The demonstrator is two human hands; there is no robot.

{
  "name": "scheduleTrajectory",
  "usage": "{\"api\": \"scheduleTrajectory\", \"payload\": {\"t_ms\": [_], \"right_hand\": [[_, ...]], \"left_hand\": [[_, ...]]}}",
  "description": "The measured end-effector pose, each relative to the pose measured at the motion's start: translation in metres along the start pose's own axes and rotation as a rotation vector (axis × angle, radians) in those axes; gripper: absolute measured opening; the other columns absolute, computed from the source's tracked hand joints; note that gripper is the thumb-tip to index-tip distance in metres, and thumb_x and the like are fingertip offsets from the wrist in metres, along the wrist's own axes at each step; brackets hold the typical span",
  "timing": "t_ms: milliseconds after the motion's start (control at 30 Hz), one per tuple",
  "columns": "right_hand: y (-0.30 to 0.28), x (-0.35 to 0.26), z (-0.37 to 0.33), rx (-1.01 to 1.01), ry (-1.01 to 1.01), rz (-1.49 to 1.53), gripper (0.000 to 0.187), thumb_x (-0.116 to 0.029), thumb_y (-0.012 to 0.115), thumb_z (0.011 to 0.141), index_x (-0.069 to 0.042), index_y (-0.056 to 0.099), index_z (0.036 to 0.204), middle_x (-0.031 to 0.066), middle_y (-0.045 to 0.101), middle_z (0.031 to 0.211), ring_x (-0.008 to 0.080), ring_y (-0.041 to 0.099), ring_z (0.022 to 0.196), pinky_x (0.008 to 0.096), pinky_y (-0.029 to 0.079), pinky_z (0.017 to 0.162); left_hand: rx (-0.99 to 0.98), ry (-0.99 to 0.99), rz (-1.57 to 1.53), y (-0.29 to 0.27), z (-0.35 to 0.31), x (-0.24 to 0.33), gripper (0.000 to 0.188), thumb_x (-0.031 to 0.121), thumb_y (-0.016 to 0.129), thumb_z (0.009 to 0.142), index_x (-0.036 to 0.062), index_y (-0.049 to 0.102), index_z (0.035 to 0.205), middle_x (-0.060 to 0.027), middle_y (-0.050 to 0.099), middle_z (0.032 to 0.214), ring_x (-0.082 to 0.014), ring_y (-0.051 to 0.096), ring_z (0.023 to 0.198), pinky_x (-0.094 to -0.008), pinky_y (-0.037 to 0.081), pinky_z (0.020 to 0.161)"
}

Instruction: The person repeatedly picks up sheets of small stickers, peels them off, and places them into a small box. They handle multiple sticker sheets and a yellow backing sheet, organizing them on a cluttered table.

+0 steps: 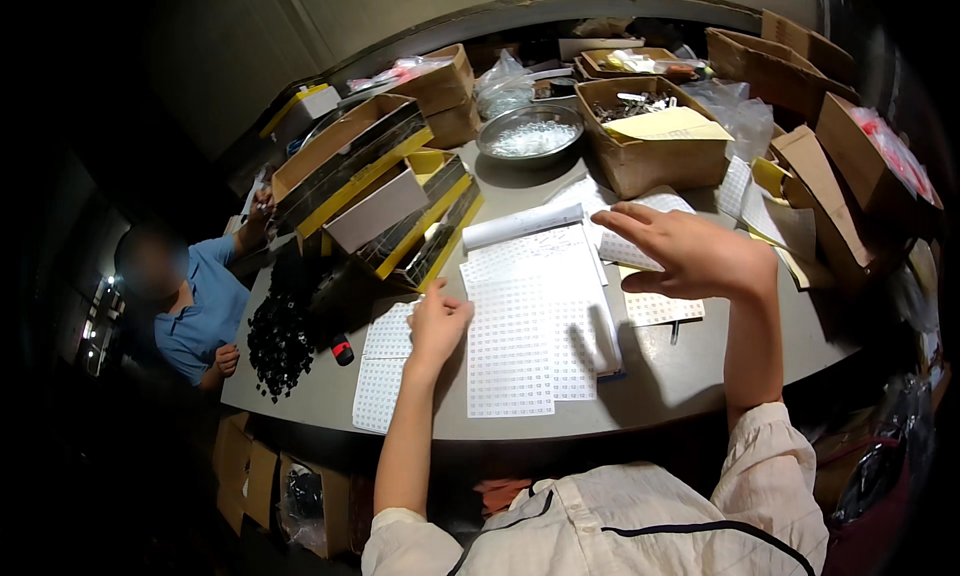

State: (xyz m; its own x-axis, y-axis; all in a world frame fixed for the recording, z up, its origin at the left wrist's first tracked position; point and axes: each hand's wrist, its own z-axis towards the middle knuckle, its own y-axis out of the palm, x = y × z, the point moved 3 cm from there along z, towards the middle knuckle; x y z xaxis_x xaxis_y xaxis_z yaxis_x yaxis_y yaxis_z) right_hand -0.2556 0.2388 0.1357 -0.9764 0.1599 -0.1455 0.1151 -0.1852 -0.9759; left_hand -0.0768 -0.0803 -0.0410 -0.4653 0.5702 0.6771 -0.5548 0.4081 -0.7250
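My left hand (440,324) hovers between two groups of printed label sheets, its fingers loosely bent and apart, with nothing visible in them. To its right lie overlapping white label sheets (510,366) covered in rows of small printed squares. Their far end meets a pad with a rolled-back top page (522,226). On the other side of that hand is a smaller stack of label sheets (376,381). My right hand (690,248) is raised with its fingers stretched out, holding nothing. Beneath it are more label sheets and a cream-coloured sheet (662,309).
Small black parts (278,341) are heaped at the left, beside a red-and-black object (342,350). Black-and-yellow boxes (360,171) stand behind. A metal bowl (530,136) and a cardboard box (655,156) are farther back. Another person (205,296) sits at the left.
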Motion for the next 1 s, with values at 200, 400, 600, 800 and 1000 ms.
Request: {"api": "scheduleTrajectory", "payload": {"t_ms": [200,400,600,800,1000], "right_hand": [[0.003,0.005,0.005,-0.121,0.088,-0.028,0.083,-0.029,0.076,0.088,-0.007,0.032,0.155,0.0222,0.049,0.145,0.0409,0.062,0.114,0.0443,0.053,0.097],[0.0,-0.005,0.003,-0.181,0.077,0.029,0.08,-0.029,0.074,0.09,-0.005,0.032,0.154,0.0213,0.049,0.145,0.0415,0.062,0.113,0.0451,0.052,0.099],[0.023,0.001,0.017,-0.226,0.061,0.028,0.077,-0.031,0.073,0.091,-0.005,0.034,0.152,0.0183,0.05,0.145,0.0386,0.059,0.12,0.0443,0.05,0.102],[0.098,0.018,0.07,-0.345,0.04,0.067,0.095,-0.053,0.073,0.085,-0.007,0.03,0.155,0.0163,0.05,0.147,0.0371,0.054,0.128,0.0443,0.045,0.11],[0.145,0.021,0.09,-0.385,0.126,-0.062,0.118,-0.063,0.082,0.068,-0.003,0.03,0.155,0.0238,0.047,0.144,0.0389,0.04,0.14,0.0492,0.03,0.119]], "left_hand": [[-0.114,-0.03,0.059,0.004,-0.016,0.024,0.089,0.041,0.079,0.077,-0.0068,0.044,0.143,-0.0097,0.072,0.102,-0.0269,0.068,0.097,-0.0471,0.037,0.104],[-0.074,0.026,0.236,0.005,-0.026,0.025,0.091,0.039,0.08,0.075,-0.0044,0.044,0.145,-0.0112,0.067,0.113,-0.0301,0.057,0.112,-0.0476,0.031,0.107],[-0.014,0.119,0.304,-0.002,-0.031,0.007,0.082,0.033,0.081,0.074,-0.0032,0.049,0.141,-0.0144,0.069,0.105,-0.0272,0.066,0.095,-0.0434,0.041,0.099],[-0.027,-0.035,-0.238,-0.012,-0.025,-0.007,0.07,0.002,0.075,0.073,-0.0047,0.049,0.138,-0.006,0.064,0.087,-0.0144,0.062,0.074,-0.028,0.052,0.071],[0.178,-0.006,0.034,-0.074,-0.013,-0.032,0.074,0.007,0.075,0.071,-0.0052,0.047,0.139,-0.0077,0.065,0.093,-0.0194,0.063,0.082,-0.0357,0.052,0.079]]}}
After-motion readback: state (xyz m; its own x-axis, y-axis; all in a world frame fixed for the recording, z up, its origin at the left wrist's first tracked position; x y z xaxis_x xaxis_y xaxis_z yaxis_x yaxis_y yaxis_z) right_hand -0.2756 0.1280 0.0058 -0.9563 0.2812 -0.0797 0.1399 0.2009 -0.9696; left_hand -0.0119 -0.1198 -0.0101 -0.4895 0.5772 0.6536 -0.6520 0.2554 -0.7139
